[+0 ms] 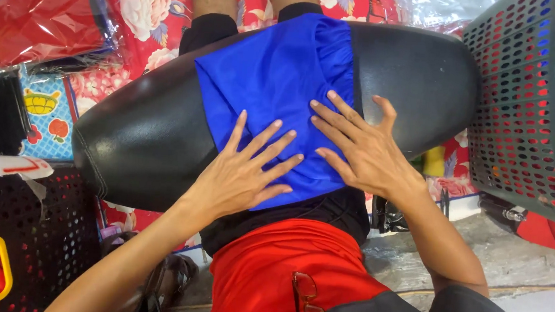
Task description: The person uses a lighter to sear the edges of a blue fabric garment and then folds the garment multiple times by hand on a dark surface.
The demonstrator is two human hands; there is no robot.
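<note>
Both hands lie flat with fingers spread wide, palms down and gripping nothing. The left hand (244, 173) presses the near left part of one blue garment (276, 78), and the right hand (362, 149) presses its near right part, fingertips of the two hands close but apart. The blue garment, gathered along its far edge, drapes over one black padded cushion (142, 133) that runs left and right beyond both hands; bare black surface lies open on either side. The cloth's near edge sits just below the left hand's fingers. Nearer than the hands is one red garment (269, 273). Right of the right hand stands one grey-green perforated basket (520, 127). Left of the left hand, well apart, are one dark perforated crate (37, 237) and one bag of red cloth (46, 22).
</note>
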